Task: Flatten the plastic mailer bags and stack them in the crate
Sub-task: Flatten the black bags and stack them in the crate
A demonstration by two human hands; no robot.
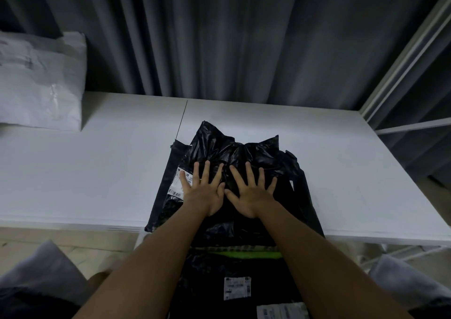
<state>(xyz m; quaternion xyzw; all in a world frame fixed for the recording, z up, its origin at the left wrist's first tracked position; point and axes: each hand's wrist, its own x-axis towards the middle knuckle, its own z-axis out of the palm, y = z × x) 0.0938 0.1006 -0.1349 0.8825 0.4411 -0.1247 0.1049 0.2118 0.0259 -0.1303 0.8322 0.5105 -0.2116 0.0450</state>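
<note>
My left grip (203, 191) and right grip (251, 193) lie flat, fingers spread wide, pressing the crinkly black mailer bag (244, 152) on the white bench (97, 172), its wrinkled end at twelve o'clock.

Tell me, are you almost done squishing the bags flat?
Not yet. Already below the table edge lie black bags with labels, seemingly stacked, though I cannot make out the crate. Right now the left hand and right hand press flat, fingers spread, on a crinkly black mailer bag on the white table. A white bag at the far left waits untouched.
</note>
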